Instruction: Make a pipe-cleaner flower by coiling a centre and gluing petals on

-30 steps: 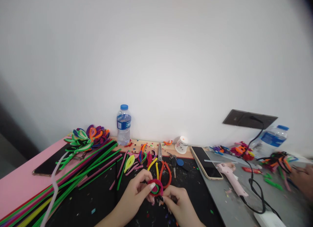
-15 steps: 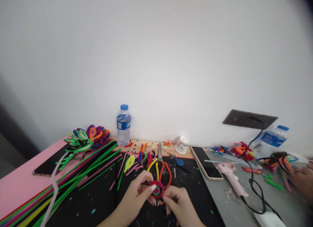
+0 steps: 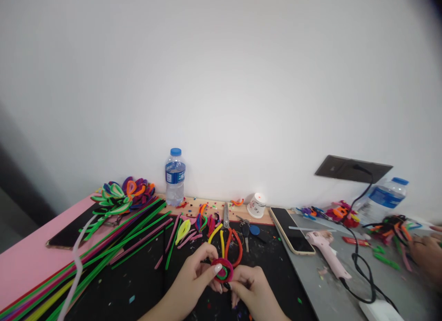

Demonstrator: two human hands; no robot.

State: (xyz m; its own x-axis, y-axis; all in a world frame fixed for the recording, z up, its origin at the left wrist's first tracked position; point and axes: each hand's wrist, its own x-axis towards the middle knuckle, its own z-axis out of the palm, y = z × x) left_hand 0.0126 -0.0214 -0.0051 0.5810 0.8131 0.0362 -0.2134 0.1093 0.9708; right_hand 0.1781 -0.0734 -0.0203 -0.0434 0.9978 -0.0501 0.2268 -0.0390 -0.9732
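Note:
A flat, round coil of fuzzy pipe cleaner (image 3: 226, 265), pink-red outside with green and dark rings inside, is held low in the centre of the head view. My left hand (image 3: 196, 274) grips its left side, thumb pressed on its face. At the lower right edge, my right hand (image 3: 254, 286) pinches the coil's rim beside a small dark bit; its fingertips are partly hidden. Just beyond the hands lie scissors (image 3: 226, 216) with yellow and red handles. Nearby on the black mat (image 3: 138, 284) are a yellow loop (image 3: 183, 230) and short pink pieces (image 3: 186, 240).
Long pipe cleaners (image 3: 113, 247) and a looped flower (image 3: 117, 196) lie left. A water bottle (image 3: 175, 178), paper cup (image 3: 256, 205), keys (image 3: 246, 231) and phone (image 3: 292, 231) stand or lie behind. Right are a pink glue gun (image 3: 328, 254), its black cable (image 3: 355, 261) and another person's hand (image 3: 426, 254).
The coil and my fingers have shifted very slightly to the right, with the grip kept. The other person's hand at far right has moved a little.

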